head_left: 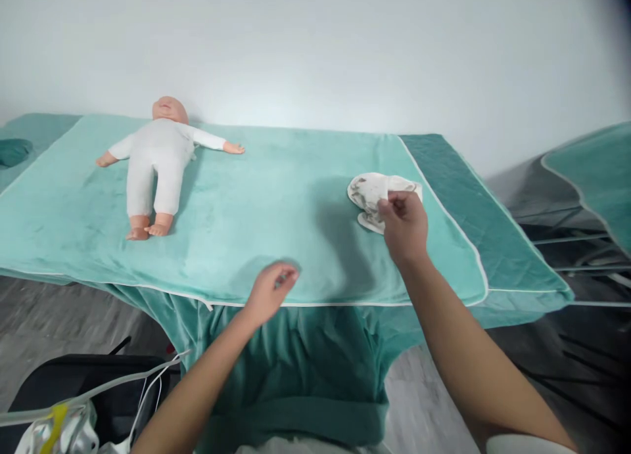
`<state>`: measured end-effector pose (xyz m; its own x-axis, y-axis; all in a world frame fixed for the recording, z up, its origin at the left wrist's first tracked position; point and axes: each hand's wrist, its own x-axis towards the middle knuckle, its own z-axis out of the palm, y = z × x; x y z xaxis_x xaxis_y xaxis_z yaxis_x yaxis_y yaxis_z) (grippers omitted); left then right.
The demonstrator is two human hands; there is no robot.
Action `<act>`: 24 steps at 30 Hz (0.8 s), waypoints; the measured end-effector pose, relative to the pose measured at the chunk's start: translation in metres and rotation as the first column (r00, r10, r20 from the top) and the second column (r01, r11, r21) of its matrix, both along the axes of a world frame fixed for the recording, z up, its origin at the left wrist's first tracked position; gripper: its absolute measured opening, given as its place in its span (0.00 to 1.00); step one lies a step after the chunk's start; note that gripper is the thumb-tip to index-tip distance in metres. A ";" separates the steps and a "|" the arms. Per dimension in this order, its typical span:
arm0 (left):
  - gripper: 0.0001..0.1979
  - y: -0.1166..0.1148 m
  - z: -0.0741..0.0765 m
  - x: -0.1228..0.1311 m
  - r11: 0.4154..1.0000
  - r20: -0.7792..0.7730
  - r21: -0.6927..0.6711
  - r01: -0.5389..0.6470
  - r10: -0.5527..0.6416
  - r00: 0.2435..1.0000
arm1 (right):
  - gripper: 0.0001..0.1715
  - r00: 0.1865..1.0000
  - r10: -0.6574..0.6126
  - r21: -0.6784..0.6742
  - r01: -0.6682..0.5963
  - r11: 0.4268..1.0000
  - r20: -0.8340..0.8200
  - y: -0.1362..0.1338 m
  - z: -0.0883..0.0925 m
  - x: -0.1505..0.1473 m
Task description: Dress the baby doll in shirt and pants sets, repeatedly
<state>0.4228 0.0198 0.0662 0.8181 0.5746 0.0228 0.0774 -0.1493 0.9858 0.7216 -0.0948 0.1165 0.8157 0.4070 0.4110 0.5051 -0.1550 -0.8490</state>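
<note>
My right hand is over the right part of the table, its thumb and fingers pinched on a small white cloth piece with rounded ends and a faint grey pattern. Part of the cloth is hidden behind the fingers, and its exact kind is unclear. Near the front edge, my left hand hovers with its fingers curled in toward the thumb and nothing visible in them. A baby doll in a white bodysuit lies on its back at the left, arms spread and feet toward me, apart from both hands.
A light green plush cover with white piping lies over the darker green padded table. White wall stands behind. At lower left are a black chair and white cables. Another green-covered surface is at the right.
</note>
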 end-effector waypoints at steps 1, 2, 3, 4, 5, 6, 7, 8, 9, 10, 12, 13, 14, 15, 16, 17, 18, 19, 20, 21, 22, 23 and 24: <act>0.20 0.010 0.005 0.013 0.969 0.044 -0.246 -0.024 0.036 0.998 | 0.13 0.992 0.091 0.136 -0.078 0.988 -0.091 0.008 0.007 -0.008; 0.25 0.019 0.010 0.026 0.895 0.102 -0.446 -0.003 0.055 0.993 | 0.17 0.964 0.213 0.244 -0.171 0.955 -0.158 0.016 0.013 -0.020; 0.29 0.027 0.015 0.037 0.808 0.175 -0.587 0.051 0.065 0.982 | 0.20 0.918 0.342 0.316 -0.270 0.910 -0.201 0.024 0.018 -0.035; 0.32 0.033 0.019 0.047 0.724 0.241 -0.681 0.109 0.080 0.967 | 0.22 0.862 0.457 0.353 -0.366 0.861 -0.219 0.032 0.020 -0.052; 0.33 0.038 0.021 0.054 0.658 0.280 -0.739 0.145 0.104 0.954 | 0.22 0.800 0.557 0.352 -0.467 0.811 -0.223 0.039 0.021 -0.070; 0.32 0.042 0.021 0.059 0.611 0.297 -0.776 0.160 0.130 0.946 | 0.22 0.715 0.658 0.303 -0.590 0.749 -0.235 0.045 0.019 -0.088; 0.32 0.045 0.021 0.061 0.579 0.294 -0.800 0.156 0.153 0.943 | 0.22 0.623 0.740 0.230 -0.704 0.672 -0.254 0.050 0.016 -0.104; 0.31 0.047 0.019 0.062 0.565 0.280 -0.814 0.139 0.171 0.945 | 0.22 0.544 0.791 0.154 -0.788 0.596 -0.281 0.053 0.011 -0.118; 0.31 0.048 0.017 0.060 0.565 0.268 -0.816 0.125 0.176 0.947 | 0.22 0.491 0.814 0.085 -0.839 0.538 -0.310 0.055 0.007 -0.130; 0.33 0.049 0.014 0.058 0.576 0.262 -0.808 0.123 0.165 0.951 | 0.22 0.458 0.822 0.032 -0.867 0.497 -0.337 0.055 0.002 -0.138; 0.37 0.049 0.010 0.053 0.608 0.258 -0.783 0.132 0.125 0.958 | 0.19 0.436 0.817 -0.024 -0.886 0.462 -0.377 0.050 -0.002 -0.147; 0.38 0.049 0.009 0.051 0.622 0.254 -0.772 0.135 0.107 0.961 | 0.17 0.427 0.817 -0.041 -0.893 0.448 -0.388 0.045 -0.001 -0.149; 0.39 0.048 0.009 0.049 0.629 0.251 -0.765 0.136 0.097 0.963 | 0.15 0.413 0.821 -0.058 -0.903 0.426 -0.394 0.038 0.002 -0.148; 0.39 0.048 0.009 0.048 0.630 0.249 -0.764 0.135 0.096 0.964 | 0.13 0.398 0.828 -0.073 -0.912 0.403 -0.396 0.030 0.006 -0.147; 0.39 0.047 0.009 0.048 0.629 0.248 -0.767 0.129 0.105 0.963 | 0.11 0.392 0.832 -0.084 -0.916 0.392 -0.393 0.022 0.011 -0.145; 0.38 0.046 0.010 0.048 0.626 0.248 -0.770 0.124 0.115 0.962 | 0.11 0.403 0.831 -0.089 -0.912 0.401 -0.383 0.013 0.015 -0.143; 0.38 0.045 0.011 0.048 0.624 0.246 -0.772 0.118 0.122 0.962 | 0.10 0.436 0.821 -0.089 -0.896 0.436 -0.367 0.005 0.018 -0.140; 0.38 0.044 0.011 0.048 0.624 0.245 -0.773 0.115 0.126 0.961 | 0.09 0.501 0.796 -0.091 -0.860 0.502 -0.340 -0.003 0.019 -0.137; 0.38 0.044 0.012 0.048 0.625 0.246 -0.772 0.116 0.126 0.961 | 0.09 0.593 0.751 -0.099 -0.799 0.593 -0.289 -0.009 0.019 -0.133; 0.39 0.043 0.012 0.048 0.629 0.252 -0.768 0.121 0.123 0.960 | 0.10 0.703 0.680 -0.115 -0.708 0.697 -0.207 -0.015 0.017 -0.129; 0.39 0.042 0.011 0.048 0.634 0.262 -0.762 0.130 0.119 0.958 | 0.13 0.806 0.583 -0.138 -0.591 0.795 -0.100 -0.019 0.013 -0.124; 0.39 0.042 0.011 0.048 0.643 0.272 -0.754 0.138 0.114 0.956 | 0.17 0.880 0.474 -0.165 -0.466 0.869 0.013 -0.022 0.008 -0.119; 0.39 0.041 0.010 0.048 0.655 0.279 -0.743 0.141 0.111 0.954 | 0.22 0.920 0.375 -0.193 -0.350 0.917 0.113 -0.024 0.002 -0.114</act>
